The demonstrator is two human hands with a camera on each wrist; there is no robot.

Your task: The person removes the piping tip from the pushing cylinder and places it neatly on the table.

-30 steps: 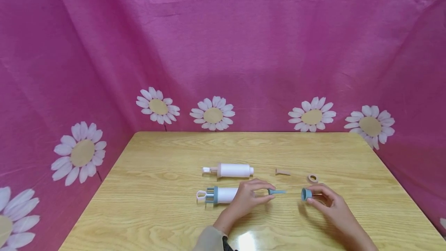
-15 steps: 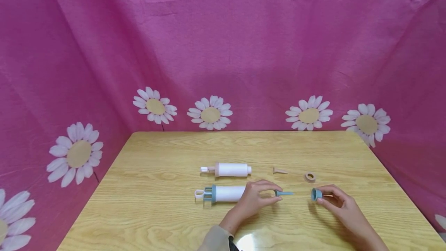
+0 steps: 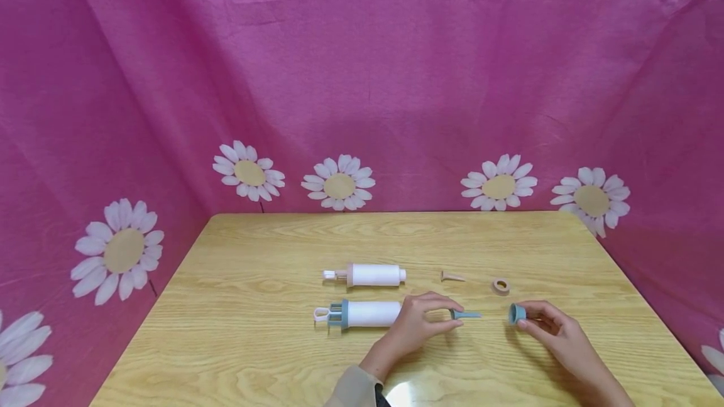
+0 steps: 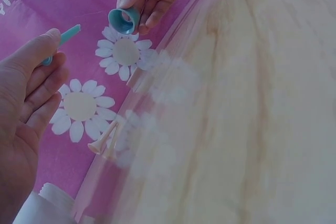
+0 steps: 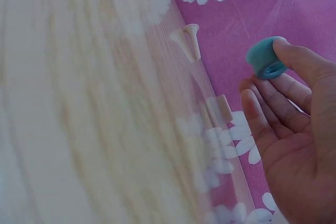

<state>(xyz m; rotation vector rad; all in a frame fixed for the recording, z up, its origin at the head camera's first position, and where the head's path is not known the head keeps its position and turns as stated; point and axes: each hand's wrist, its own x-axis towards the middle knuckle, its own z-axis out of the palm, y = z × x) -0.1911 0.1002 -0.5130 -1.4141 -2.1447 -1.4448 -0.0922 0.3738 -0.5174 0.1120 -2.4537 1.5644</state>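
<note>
My left hand (image 3: pixel 417 320) pinches a slim teal nozzle (image 3: pixel 468 314) by its flared end, the narrow tip pointing right. Facing it across a short gap, my right hand (image 3: pixel 557 333) holds a teal ring-shaped cap (image 3: pixel 517 314) between thumb and fingers. In the right wrist view the cap (image 5: pixel 262 56) sits at the thumb tip, the other fingers spread below. Behind my left hand lies a white syringe-like barrel (image 3: pixel 370 314) with a teal collar and looped white plunger handle; the hand covers its right end.
Farther back on the wooden table (image 3: pixel 254 350) lies a similar white barrel (image 3: pixel 376 275) with a pinkish-beige collar. To its right are a beige nozzle (image 3: pixel 452 277) and a beige ring (image 3: pixel 500 293). A pink curtain with daisies (image 3: pixel 362 80) stands behind the table.
Both hands have moved to the right, carrying the nozzle and the cap. The cap has moved slightly farther from the nozzle tip. The things on the table lie as before.
</note>
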